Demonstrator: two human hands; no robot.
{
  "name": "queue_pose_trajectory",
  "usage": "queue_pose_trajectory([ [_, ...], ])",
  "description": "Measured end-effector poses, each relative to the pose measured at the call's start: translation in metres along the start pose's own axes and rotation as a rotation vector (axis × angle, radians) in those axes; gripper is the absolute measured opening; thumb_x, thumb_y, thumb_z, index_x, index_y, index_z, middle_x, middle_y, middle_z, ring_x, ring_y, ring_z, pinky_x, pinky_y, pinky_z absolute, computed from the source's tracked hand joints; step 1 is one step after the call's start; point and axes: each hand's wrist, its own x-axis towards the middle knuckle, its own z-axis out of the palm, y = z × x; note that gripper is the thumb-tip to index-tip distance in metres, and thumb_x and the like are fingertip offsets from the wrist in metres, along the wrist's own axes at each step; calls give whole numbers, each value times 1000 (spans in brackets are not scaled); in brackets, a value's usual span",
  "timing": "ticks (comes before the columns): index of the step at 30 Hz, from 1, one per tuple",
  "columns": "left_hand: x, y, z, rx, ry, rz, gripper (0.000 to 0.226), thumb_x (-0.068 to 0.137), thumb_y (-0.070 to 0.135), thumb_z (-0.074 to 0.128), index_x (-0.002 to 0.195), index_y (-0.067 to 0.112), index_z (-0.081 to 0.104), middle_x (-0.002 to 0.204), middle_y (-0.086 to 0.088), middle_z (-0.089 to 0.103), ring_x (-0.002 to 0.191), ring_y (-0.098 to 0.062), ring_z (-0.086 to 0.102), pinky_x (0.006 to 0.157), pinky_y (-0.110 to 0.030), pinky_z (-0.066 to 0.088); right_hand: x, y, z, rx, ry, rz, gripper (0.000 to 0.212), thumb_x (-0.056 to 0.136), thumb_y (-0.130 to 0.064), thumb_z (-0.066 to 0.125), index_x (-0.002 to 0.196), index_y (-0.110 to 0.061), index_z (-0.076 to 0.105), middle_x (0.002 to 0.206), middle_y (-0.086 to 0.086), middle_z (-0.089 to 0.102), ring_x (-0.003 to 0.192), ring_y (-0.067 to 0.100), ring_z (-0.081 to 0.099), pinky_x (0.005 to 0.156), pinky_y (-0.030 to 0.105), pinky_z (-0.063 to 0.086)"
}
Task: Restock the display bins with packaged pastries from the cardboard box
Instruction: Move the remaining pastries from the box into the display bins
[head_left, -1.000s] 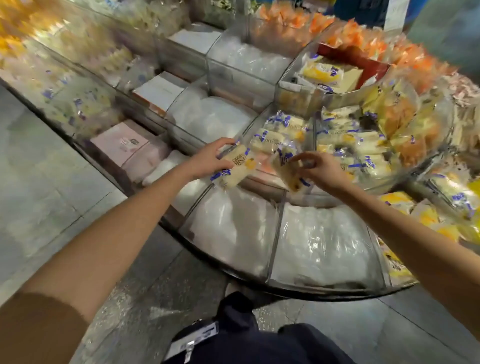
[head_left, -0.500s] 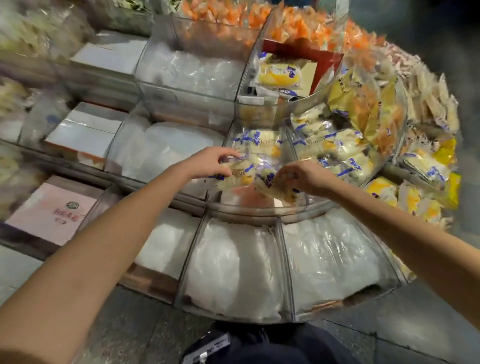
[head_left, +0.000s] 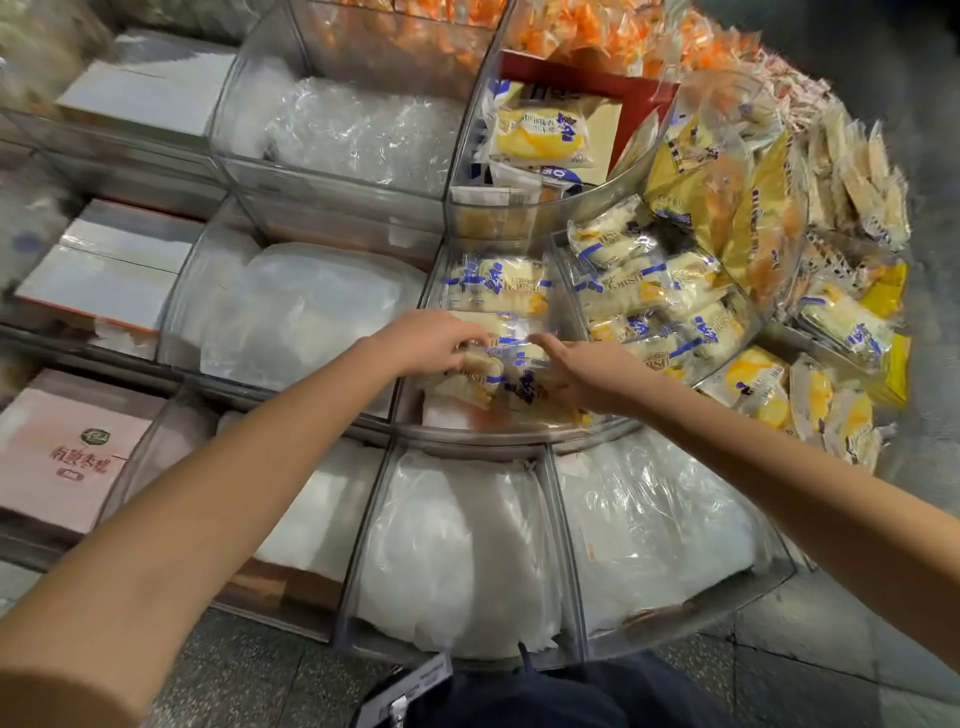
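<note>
Both of my hands are low inside a clear middle display bin (head_left: 498, 430). My left hand (head_left: 434, 338) curls its fingers over a packaged pastry (head_left: 475, 376) with a white wrapper and blue print. My right hand (head_left: 589, 374) lies with fairly straight fingers against a second pastry packet (head_left: 524, 387) beside it. More of the same packets (head_left: 501, 283) lie at the back of this bin. The red-walled cardboard box (head_left: 592, 85) stands in the bin above, with several yellow pastry packets (head_left: 543, 136) inside.
A neighbouring bin (head_left: 660, 291) to the right is packed with the same packets, and yellow packs (head_left: 769, 384) are heaped further right. Bins with crumpled clear plastic filler (head_left: 457, 551) sit in front and to the left. Flat boxes (head_left: 67, 457) line the left side.
The camera has moved closer. Both hands have lowered their packets from above the bin's front edge down into the bin, and my right hand's fingers have straightened.
</note>
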Motion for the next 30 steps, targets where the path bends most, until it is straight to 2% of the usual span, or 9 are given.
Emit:
queue_pose_trajectory([
  [4,4,-1,13,142,-29,15,30,96,26,52,126,25,59,116,-1,67,107,-24,59,82,-32,44,5,6,-1,15,9,-29,21,95,-21,53,109,-7,60,116,7,53,100,18,57,68,25,43],
  [6,2,-4,15,132,-2,29,25,97,27,53,119,22,61,112,-2,67,109,-24,57,87,-31,40,8,9,-2,54,31,-77,21,94,-21,57,107,-5,63,137,11,41,124,22,43,91,30,47],
  [9,0,-16,19,172,50,50,24,97,33,52,116,23,63,117,2,68,120,-18,55,116,-31,22,21,13,-3,75,-39,-134,32,94,-24,58,122,-9,62,155,8,29,144,25,22,116,40,30],
  [11,-3,-21,20,196,92,55,23,98,35,53,114,23,64,117,3,69,120,-15,55,120,-31,14,31,11,-3,41,-90,-156,41,95,-29,58,134,-16,56,154,7,33,144,25,25,117,40,26],
  [18,-13,-7,31,64,168,28,49,92,50,58,132,22,54,136,3,58,134,-16,45,122,-31,4,33,7,-6,21,-84,-143,35,91,-29,60,124,-16,59,124,5,45,112,24,49,106,34,31],
  [20,-17,3,38,37,145,30,61,87,55,62,137,22,49,139,2,54,135,-18,42,120,-31,9,32,9,-6,51,-56,-154,31,92,-26,60,120,-13,61,119,3,45,103,21,52,104,33,35],
  [23,-16,9,45,56,163,-11,53,87,54,62,129,23,52,129,3,59,123,-17,50,111,-32,27,34,12,-5,60,-4,-184,17,90,-22,61,104,-13,65,107,-2,50,92,14,51,101,37,37],
  [27,-14,6,43,90,202,-31,46,89,52,60,121,19,56,117,2,62,113,-18,53,104,-32,31,41,23,-7,38,134,-197,10,89,-20,63,95,-13,65,99,0,59,92,18,58,96,37,36],
  [30,-12,6,42,132,255,-48,61,90,51,61,139,18,44,121,-2,62,115,-22,53,105,-32,30,51,27,-14,27,240,-175,16,88,-17,64,100,-7,68,101,7,61,91,26,61,85,38,40],
])
